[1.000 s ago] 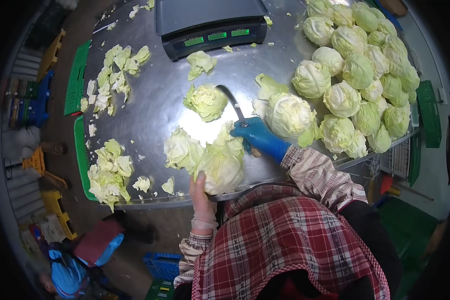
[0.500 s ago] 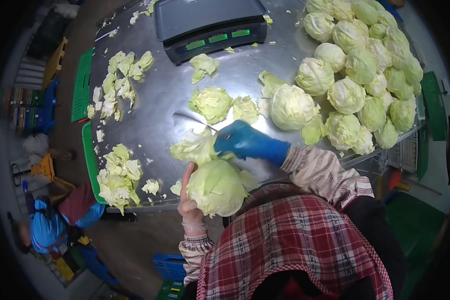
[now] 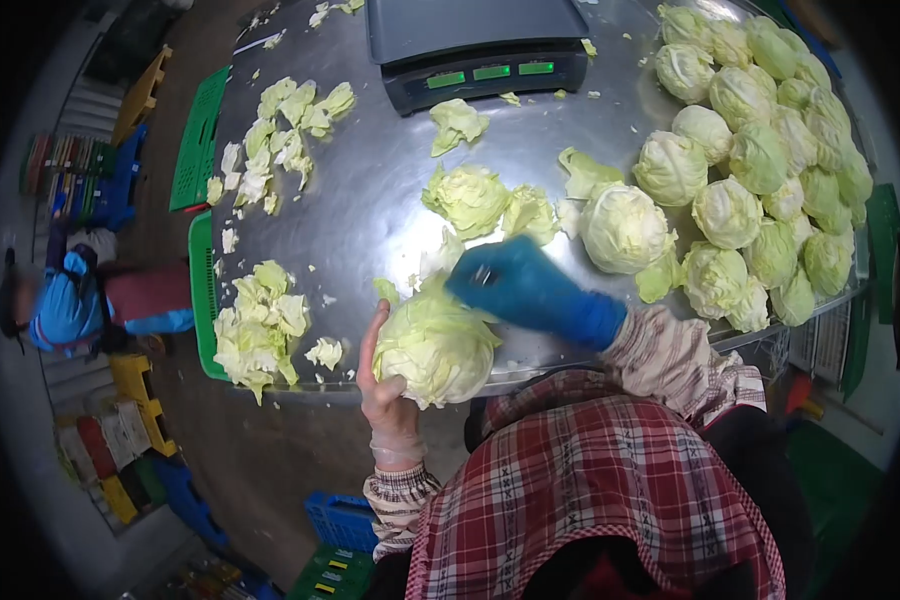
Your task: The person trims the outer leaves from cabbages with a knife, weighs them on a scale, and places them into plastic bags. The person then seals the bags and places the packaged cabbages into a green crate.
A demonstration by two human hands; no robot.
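My left hand, in a thin clear glove, cups the near left side of a pale green cabbage head at the table's front edge. My right hand, in a blue glove and blurred, is closed just above the cabbage's upper right side. A small shiny bit of a knife shows at its fingers; the blade is not clear. Beyond the hands lie a leafy cabbage piece and a loose leaf. To the right sits another cabbage head with outer leaves spread around it.
Many cabbages are heaped at the table's right. A scale with green displays stands at the back. Leaf scraps lie at the left beside a green crate. Another person in blue is at the far left.
The leaf beneath my right hand has come away from the cabbage and dropped behind it. My right hand has moved right. The view has shifted, and the other person appears higher up.
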